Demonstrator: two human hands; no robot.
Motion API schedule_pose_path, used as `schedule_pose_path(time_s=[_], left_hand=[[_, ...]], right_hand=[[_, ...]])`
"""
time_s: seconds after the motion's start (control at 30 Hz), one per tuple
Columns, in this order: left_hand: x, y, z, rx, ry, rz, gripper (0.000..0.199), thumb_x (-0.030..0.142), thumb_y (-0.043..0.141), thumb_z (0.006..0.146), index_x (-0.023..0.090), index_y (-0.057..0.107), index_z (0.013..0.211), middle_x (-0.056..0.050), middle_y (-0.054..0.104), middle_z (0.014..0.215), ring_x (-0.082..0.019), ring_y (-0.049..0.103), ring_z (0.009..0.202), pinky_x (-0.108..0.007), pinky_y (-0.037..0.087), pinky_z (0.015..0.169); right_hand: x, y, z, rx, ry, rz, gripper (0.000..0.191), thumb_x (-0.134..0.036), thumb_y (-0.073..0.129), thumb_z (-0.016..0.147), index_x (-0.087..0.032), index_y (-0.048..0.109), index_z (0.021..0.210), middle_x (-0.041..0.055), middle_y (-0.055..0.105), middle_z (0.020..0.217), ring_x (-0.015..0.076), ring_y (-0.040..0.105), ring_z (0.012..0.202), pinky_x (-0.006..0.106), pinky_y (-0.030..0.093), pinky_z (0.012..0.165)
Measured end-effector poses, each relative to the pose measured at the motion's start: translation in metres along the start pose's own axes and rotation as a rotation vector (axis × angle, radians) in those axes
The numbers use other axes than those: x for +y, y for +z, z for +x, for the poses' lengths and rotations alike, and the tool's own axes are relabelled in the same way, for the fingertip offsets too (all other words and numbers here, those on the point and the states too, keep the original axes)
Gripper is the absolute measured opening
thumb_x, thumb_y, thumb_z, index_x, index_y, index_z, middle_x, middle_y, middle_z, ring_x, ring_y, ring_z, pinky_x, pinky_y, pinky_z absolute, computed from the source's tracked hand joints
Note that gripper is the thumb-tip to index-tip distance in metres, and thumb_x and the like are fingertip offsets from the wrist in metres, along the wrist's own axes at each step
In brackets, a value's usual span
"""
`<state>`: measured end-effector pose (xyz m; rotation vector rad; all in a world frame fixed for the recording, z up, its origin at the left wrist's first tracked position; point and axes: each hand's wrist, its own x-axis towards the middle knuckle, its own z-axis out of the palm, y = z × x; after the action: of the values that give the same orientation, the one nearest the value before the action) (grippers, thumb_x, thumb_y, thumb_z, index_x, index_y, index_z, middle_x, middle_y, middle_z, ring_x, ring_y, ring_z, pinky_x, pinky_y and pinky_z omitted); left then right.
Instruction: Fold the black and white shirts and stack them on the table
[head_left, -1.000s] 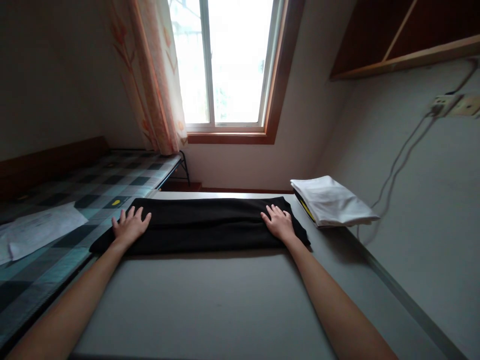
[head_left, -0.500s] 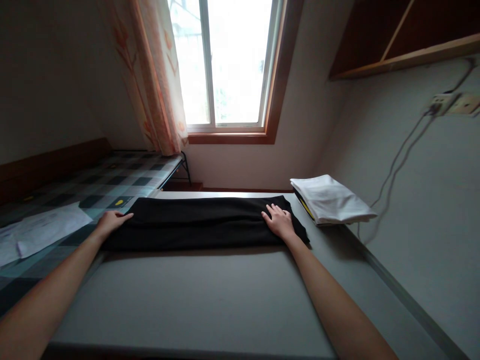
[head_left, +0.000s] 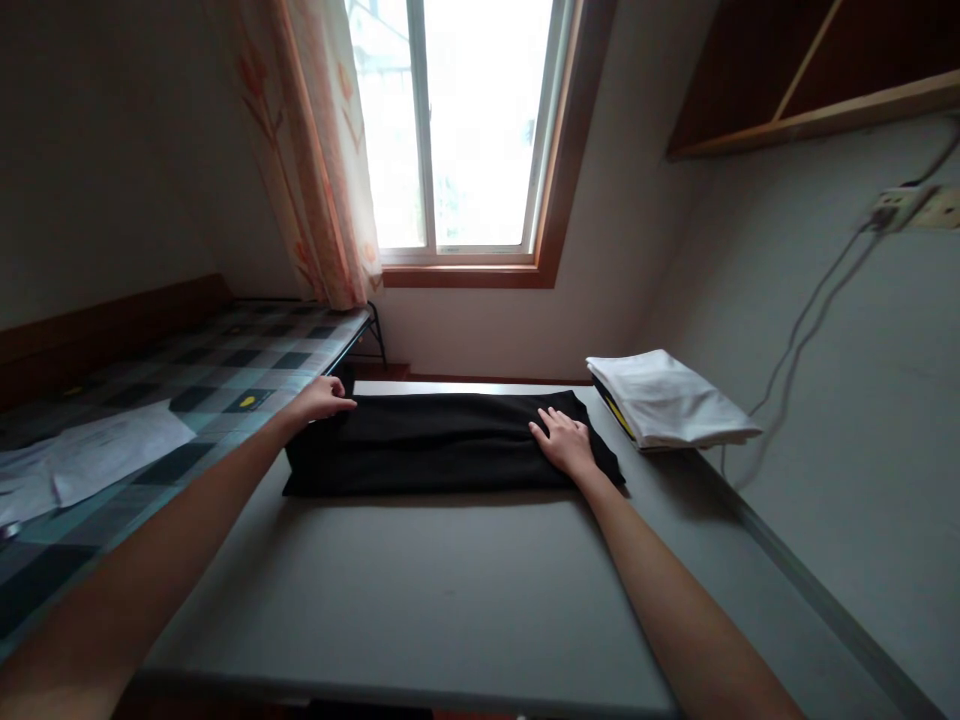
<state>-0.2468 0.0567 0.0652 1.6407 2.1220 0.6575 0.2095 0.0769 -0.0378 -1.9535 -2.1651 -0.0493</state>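
Observation:
A black garment (head_left: 442,445) lies folded in a long strip across the pale table (head_left: 450,590); what kind of garment it is cannot be made out. At its left end, my left hand (head_left: 322,400) is closed in a pinch on the cloth and holds that end raised and drawn inward. My right hand (head_left: 564,440) lies flat on the right end, fingers spread, pressing the fabric against the tabletop.
To the right, a stack of folded white cloth (head_left: 675,400) sits by the wall, with black and yellow edges under it. Left of the table is a bed with a checked cover (head_left: 277,345) and papers (head_left: 112,450). A cord (head_left: 806,310) hangs from the wall socket.
My left hand has moved right and up, bringing the garment's left end inward, so the strip is shorter. My right hand stays in place on the right end.

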Motion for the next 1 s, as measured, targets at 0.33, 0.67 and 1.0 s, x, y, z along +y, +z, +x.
schedule_pose_path(time_s=[0.33, 0.67, 1.0], left_hand=[[0.035, 0.087, -0.003, -0.226, -0.013, 0.074, 0.025, 0.017, 0.072, 0.062, 0.018, 0.049, 0.07, 0.003, 0.054, 0.048, -0.015, 0.06, 0.044, -0.022, 0.046, 0.045], [0.038, 0.078, -0.009, -0.191, -0.028, -0.184, 0.023, 0.025, 0.069, 0.075, 0.018, 0.047, 0.077, 0.004, 0.053, 0.053, -0.013, 0.063, 0.049, -0.022, 0.054, 0.048], [0.042, 0.107, -0.01, -0.087, 0.046, -0.037, 0.019, 0.024, 0.07, 0.07, 0.017, 0.053, 0.076, 0.0, 0.06, 0.056, -0.015, 0.064, 0.051, -0.02, 0.046, 0.048]], right_hand=[[-0.001, -0.003, -0.001, -0.004, 0.004, 0.015, 0.056, -0.049, 0.033, 0.098, -0.018, 0.048, 0.142, 0.012, 0.045, 0.149, 0.0233, 0.038, 0.137, 0.04, 0.026, 0.108], [-0.001, -0.002, -0.001, -0.007, 0.011, 0.035, 0.057, -0.05, 0.033, 0.097, -0.018, 0.049, 0.142, 0.0125, 0.044, 0.149, 0.0237, 0.038, 0.137, 0.04, 0.026, 0.108], [-0.001, -0.003, -0.002, -0.002, 0.009, 0.036, 0.056, -0.049, 0.033, 0.098, -0.018, 0.049, 0.141, 0.0119, 0.045, 0.149, 0.0234, 0.038, 0.138, 0.04, 0.026, 0.109]])
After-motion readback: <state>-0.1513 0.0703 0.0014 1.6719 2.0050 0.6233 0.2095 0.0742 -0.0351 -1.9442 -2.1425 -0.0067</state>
